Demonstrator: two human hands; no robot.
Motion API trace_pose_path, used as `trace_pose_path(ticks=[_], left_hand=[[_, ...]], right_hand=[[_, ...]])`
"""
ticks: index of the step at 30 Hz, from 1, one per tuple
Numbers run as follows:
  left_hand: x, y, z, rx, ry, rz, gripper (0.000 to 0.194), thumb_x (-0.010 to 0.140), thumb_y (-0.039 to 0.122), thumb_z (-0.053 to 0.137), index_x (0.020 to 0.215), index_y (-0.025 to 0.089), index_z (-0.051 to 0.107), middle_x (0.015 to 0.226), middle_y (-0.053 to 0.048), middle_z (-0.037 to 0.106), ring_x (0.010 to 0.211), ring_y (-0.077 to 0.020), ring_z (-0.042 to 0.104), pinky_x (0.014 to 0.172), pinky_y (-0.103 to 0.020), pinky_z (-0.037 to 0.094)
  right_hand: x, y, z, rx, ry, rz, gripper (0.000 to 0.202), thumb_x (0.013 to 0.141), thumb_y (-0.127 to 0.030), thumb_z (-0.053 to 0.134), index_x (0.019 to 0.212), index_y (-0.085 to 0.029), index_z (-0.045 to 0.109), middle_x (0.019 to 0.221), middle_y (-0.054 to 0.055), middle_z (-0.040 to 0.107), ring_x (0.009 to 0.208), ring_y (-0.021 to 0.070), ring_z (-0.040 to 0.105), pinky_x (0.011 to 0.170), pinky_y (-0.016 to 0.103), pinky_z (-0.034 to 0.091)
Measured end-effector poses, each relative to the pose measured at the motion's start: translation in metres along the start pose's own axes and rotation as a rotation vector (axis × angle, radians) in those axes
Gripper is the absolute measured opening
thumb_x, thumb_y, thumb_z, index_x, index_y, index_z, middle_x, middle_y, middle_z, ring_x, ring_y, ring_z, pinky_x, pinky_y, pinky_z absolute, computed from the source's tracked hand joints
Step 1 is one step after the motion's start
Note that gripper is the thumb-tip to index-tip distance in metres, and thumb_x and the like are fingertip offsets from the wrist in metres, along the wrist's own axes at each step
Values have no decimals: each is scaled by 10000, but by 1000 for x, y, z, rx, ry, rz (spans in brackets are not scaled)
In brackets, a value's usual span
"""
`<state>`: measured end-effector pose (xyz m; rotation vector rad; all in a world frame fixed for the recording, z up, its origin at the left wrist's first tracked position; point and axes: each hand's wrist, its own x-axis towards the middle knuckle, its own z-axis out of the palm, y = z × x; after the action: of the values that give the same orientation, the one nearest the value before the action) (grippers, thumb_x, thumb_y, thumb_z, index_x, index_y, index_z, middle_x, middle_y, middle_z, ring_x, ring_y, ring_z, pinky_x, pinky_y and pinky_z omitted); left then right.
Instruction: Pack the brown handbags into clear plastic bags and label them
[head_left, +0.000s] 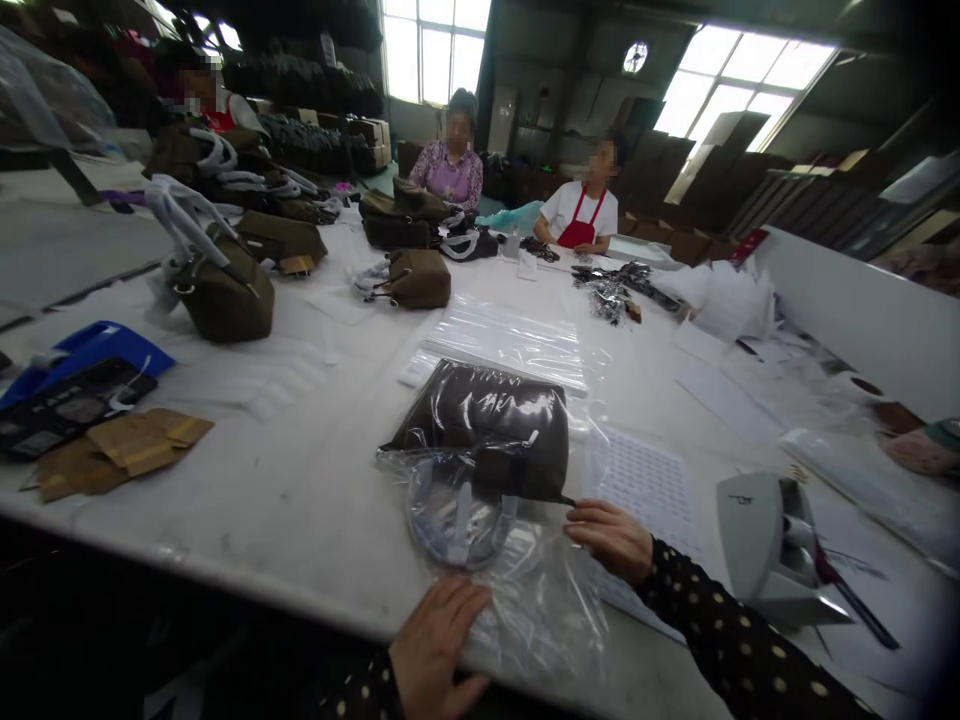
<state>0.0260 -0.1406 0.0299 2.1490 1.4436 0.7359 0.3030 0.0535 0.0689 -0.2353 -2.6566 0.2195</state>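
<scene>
A dark brown bag (499,415) lies on the white table inside a clear plastic bag (540,600), its wrapped handle (420,510) curving toward the front edge. My left hand (442,640) rests flat near the table's front edge, on the near end of the clear plastic just below the handle, with its fingers extended. At the bag's lower right corner, my right hand (611,540) has its fingers together on the corner; the fingertips pinch a small dark tip there. Behind the brown bag lies a stack of clear plastic bags (510,335).
Brown bags (229,290) stand at the back left. A blue tray (112,345) and cardboard pieces (135,450) lie left. A tape dispenser (765,540) and printed label sheet (649,480) are right. Several people sit across the table; another hand (919,452) shows far right.
</scene>
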Motion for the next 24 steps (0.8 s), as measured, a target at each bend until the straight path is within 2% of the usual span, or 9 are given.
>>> trace_pose_path(ticks=[2, 6, 9, 12, 15, 16, 18, 21, 24], left_hand=[[2, -4, 6, 16, 8, -31, 741, 616, 340, 686, 1278, 173, 399, 1222, -130, 524, 1131, -305, 452, 954, -496, 391], [11, -10, 0, -121, 187, -109, 197, 819, 236, 471, 948, 189, 612, 935, -78, 650, 921, -218, 578, 837, -381, 475], [3, -17, -12, -392, 338, -366, 259, 877, 293, 389, 865, 192, 626, 836, -47, 668, 806, -179, 615, 740, -295, 499], [-22, -28, -28, -638, 415, -647, 297, 848, 409, 434, 903, 172, 603, 776, -40, 684, 774, -192, 637, 748, -306, 505], [-48, -31, -47, -553, 538, -793, 325, 821, 414, 469, 989, 152, 563, 818, -65, 689, 814, -220, 646, 776, -354, 511], [-52, -27, -53, -436, 601, -766, 307, 830, 383, 465, 1017, 157, 555, 885, -75, 683, 863, -221, 638, 799, -361, 506], [-48, -16, -64, -161, 678, -558, 253, 858, 283, 437, 1059, 187, 556, 1042, -74, 641, 1000, -207, 589, 876, -356, 477], [-14, -2, -69, 156, 531, -141, 364, 859, 167, 414, 1212, 210, 495, 1221, -61, 554, 1185, -203, 457, 997, -373, 391], [29, -15, -55, 367, 405, -38, 474, 868, 224, 420, 1331, 138, 361, 1336, -100, 446, 1278, -243, 334, 1042, -433, 325]], right_hand=[[13, 2, 3, 107, 127, 147, 347, 845, -118, 396, 1186, -182, 408, 834, 36, 688, 846, 142, 632, 762, 320, 517], [23, -8, 7, 117, 286, 370, 362, 824, -108, 381, 1167, -217, 343, 752, -4, 686, 688, 143, 649, 653, 299, 524], [31, -31, 16, 208, 382, 590, 240, 856, -184, 369, 1085, -243, 333, 730, -5, 666, 678, 165, 646, 646, 327, 521], [51, -64, 28, 354, 430, 891, 265, 867, -339, 391, 1095, -239, 300, 650, -14, 616, 550, 176, 603, 520, 311, 498], [76, -92, 39, 274, 357, 1020, 316, 850, -419, 404, 1085, -224, 320, 582, -23, 577, 467, 182, 559, 476, 309, 454], [82, -97, 42, 220, 338, 1024, 304, 851, -420, 396, 1071, -221, 330, 572, -23, 573, 466, 186, 559, 490, 312, 448], [91, -103, 45, 151, 320, 1007, 285, 857, -412, 377, 1058, -215, 333, 560, -24, 572, 475, 191, 565, 510, 312, 437], [94, -103, 44, 94, 283, 971, 300, 860, -408, 368, 1072, -199, 335, 562, -20, 578, 492, 197, 578, 501, 302, 422], [93, -100, 43, 63, 239, 949, 319, 860, -419, 369, 1082, -191, 339, 562, -20, 573, 485, 199, 576, 489, 306, 421]])
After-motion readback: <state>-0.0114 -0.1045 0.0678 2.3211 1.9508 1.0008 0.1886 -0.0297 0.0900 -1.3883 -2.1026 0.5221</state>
